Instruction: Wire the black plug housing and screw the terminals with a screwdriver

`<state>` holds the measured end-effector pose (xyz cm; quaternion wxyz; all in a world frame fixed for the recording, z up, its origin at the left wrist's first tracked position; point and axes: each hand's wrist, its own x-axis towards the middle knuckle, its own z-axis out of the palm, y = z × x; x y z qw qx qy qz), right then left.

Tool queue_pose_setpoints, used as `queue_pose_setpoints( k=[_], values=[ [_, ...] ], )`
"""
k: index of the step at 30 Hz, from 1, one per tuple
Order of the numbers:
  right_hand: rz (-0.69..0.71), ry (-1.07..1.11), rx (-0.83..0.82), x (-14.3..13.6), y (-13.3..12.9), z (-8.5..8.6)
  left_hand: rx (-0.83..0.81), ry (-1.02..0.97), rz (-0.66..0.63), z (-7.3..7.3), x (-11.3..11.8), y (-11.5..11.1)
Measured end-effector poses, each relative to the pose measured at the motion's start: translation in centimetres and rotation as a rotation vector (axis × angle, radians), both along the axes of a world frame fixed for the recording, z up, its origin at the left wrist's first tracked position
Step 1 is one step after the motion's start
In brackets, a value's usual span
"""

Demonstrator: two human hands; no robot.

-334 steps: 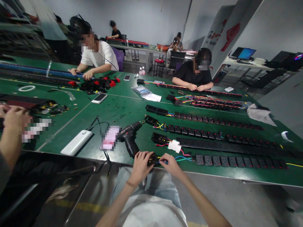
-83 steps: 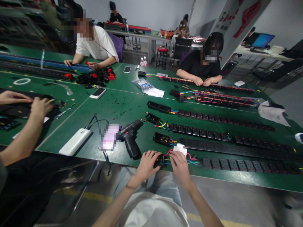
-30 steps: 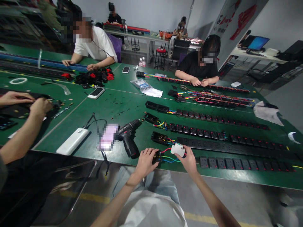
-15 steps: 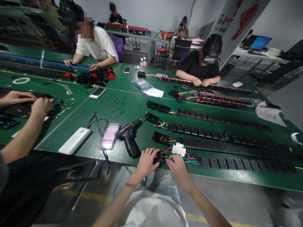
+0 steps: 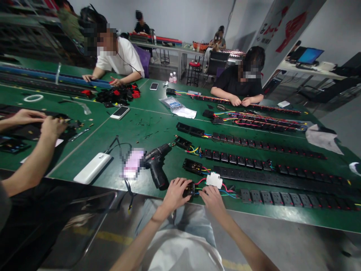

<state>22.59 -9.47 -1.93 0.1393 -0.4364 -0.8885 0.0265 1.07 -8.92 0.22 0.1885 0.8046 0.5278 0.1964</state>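
Note:
My left hand (image 5: 176, 194) is closed round a small black plug housing (image 5: 190, 189) at the table's front edge. Coloured wires (image 5: 231, 193) run from that housing to a strip of black sockets (image 5: 278, 198) lying to the right. My right hand (image 5: 212, 198) pinches the wires close to the housing, its fingertips partly hiding them. Just beyond my right hand sits a white breaker block (image 5: 214, 180) joined to red wire. Behind it lies another open black housing (image 5: 193, 166) on a long black power strip (image 5: 254, 178).
Left of my hands lie a cordless drill (image 5: 158, 167), a phone with a lit screen (image 5: 133, 163) and a white power bank (image 5: 92, 168). More socket strips (image 5: 242, 141) stretch across the green table (image 5: 146, 109). A co-worker's hands (image 5: 52, 126) work at the left; other people sit opposite.
The whole view has shifted slightly, with the table things appearing a little lower and further right. My hands keep nearly the same hold on the housing and wires.

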Motion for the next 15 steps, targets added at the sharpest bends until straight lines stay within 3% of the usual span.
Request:
queue_pose_setpoints(
  k=[15],
  values=[
    [-0.064, 0.004, 0.019, -0.37, -0.4, 0.12, 0.066, 0.051, -0.033, 0.06, -0.4, 0.15]
  ],
)
